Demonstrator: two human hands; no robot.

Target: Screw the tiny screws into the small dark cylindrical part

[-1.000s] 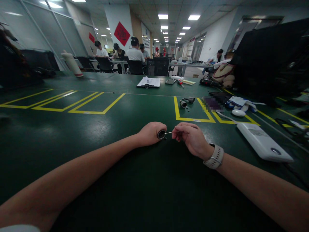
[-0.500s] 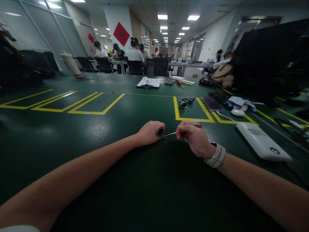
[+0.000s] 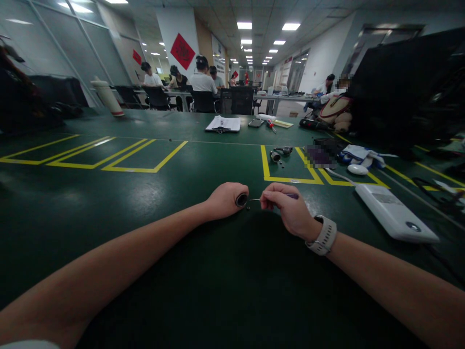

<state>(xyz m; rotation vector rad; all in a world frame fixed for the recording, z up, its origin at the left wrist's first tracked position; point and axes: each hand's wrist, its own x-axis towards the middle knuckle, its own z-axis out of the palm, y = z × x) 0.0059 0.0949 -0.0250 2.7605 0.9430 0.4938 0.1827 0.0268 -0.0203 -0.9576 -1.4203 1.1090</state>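
Observation:
My left hand [image 3: 225, 199] is closed around a small dark cylindrical part [image 3: 241, 199], its round open end facing right. My right hand [image 3: 286, 208] pinches a thin screwdriver [image 3: 281, 197] with a purple handle; its metal tip points left into the part's opening. Both hands rest on the dark green table [image 3: 145, 194]. Tiny dark screws [image 3: 248, 208] lie on the table just under the tool's shaft. A pale watch [image 3: 322, 235] is on my right wrist.
Two more metal parts [image 3: 280, 153] lie in a yellow-taped box ahead. A white flat device [image 3: 394, 213], a white mouse [image 3: 358, 169] and cloth sit to the right. A clipboard with paper [image 3: 224, 124] and a phone lie farther back. Several people sit at distant tables.
My right hand has shifted slightly left and pushed the screwdriver tip back towards the part's opening. The left hand stays in place.

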